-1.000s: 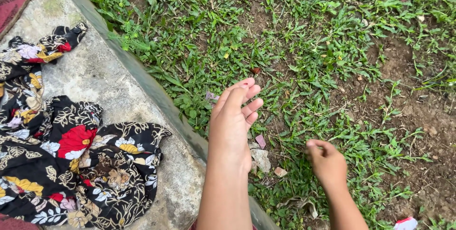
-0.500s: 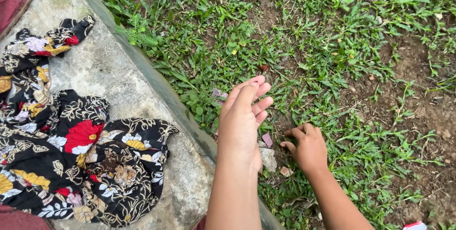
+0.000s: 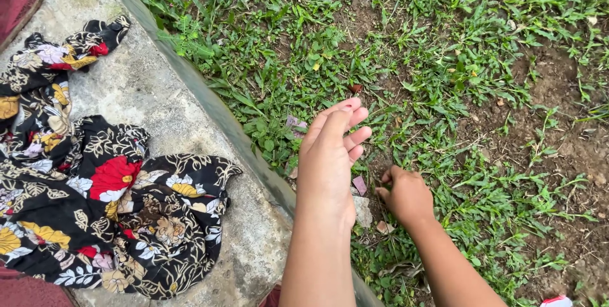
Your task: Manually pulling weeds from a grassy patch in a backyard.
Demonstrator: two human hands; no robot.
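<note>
1. Nearest me, at left: a black flowered cloth [image 3: 108, 205] lies crumpled on the concrete ledge [image 3: 165, 110]. Neither hand touches it.
2. My left hand [image 3: 327, 161] hovers past the ledge's edge. Grip wide open, fingers straight and close together, holding nothing.
3. My right hand [image 3: 406, 196] is low, just beside the left, knuckles up. Grip bunched shut at the fingertips, which press into the grass [image 3: 444, 59] at ground level. I cannot tell whether a blade or root is pinched there; the tips are hidden.
4. Between the hands: a small pink scrap [image 3: 360, 184] and a pale stone [image 3: 363, 210] against the ledge. A dry leaf bit [image 3: 383, 226] lies under my right wrist. None is held.
5. Judgement on the step in hand: picking at the ground cover, with the right doing the work and the left idle.
6. Judgement on the next move: it calls for a firm pinch low at the stem and a straight pull.
7. Farther out: patchy grass and bare soil [image 3: 558, 91].
</note>
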